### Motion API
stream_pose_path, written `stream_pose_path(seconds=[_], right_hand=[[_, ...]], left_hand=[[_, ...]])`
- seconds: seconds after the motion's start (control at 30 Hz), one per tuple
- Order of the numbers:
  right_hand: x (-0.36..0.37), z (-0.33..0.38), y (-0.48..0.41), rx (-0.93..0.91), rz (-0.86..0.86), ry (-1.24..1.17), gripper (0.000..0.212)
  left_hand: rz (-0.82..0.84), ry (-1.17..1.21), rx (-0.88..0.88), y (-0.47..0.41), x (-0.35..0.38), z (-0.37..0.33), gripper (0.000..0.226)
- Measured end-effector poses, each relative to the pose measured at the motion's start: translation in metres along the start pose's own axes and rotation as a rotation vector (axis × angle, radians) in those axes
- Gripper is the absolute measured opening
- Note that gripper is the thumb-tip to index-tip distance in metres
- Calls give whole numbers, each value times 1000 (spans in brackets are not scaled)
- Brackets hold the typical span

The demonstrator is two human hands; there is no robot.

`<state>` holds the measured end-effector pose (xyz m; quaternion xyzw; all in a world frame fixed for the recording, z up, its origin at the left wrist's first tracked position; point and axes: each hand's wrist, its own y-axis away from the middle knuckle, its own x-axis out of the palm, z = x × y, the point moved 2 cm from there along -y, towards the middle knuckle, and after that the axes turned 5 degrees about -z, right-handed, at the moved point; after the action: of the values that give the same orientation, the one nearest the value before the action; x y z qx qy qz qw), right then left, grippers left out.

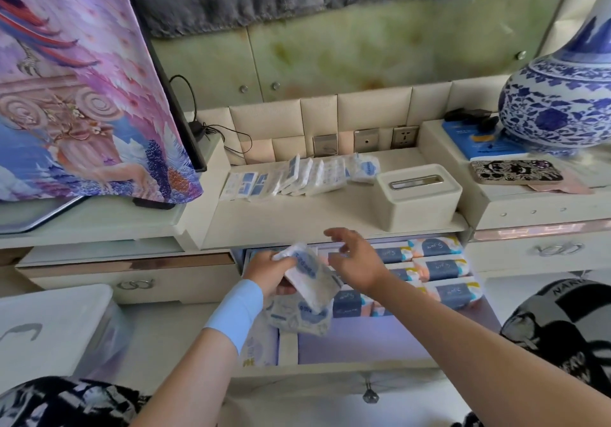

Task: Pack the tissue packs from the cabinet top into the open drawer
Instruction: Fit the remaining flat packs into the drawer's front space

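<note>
So the cabinet top has a row of small tissue packs leaning along its back edge, just left of the white tissue box. Below it, the open drawer has bigger packs stacked along its back and right side. Left hand grips one tissue pack over the drawer's left half. The right hand hovers beside it, fingers spread, holding nothing.
</note>
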<state>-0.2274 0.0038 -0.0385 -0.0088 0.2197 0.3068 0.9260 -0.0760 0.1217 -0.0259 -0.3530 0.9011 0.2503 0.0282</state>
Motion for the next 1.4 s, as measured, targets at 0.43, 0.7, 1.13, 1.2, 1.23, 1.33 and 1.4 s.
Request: stream_pose_path(seconds=[0.43, 0.7, 1.13, 1.2, 1.23, 1.33, 1.4], right_hand=[[-2, -30, -2, 208, 396, 479, 12], [-5, -47, 14, 162, 431, 946, 33], [83, -70, 39, 477, 683, 353, 38], [88, -64, 33, 368, 651, 449, 37], [86, -58, 27, 268, 528, 560, 35], [66, -39, 17, -40, 94, 601, 42], [55, -32, 17, -273, 182, 526, 69]], left_hand=[[176, -1048, 279, -26, 13, 53, 45], [112, -1474, 403, -43, 9, 59, 67], [91, -722, 34, -37, -56, 32, 41], [90, -621, -10, -35, -62, 35, 39], [84, -578, -36, -34, -63, 36, 39], [86, -464, -102, -32, -57, 40, 23], [108, -316, -142, -25, -43, 38, 8]])
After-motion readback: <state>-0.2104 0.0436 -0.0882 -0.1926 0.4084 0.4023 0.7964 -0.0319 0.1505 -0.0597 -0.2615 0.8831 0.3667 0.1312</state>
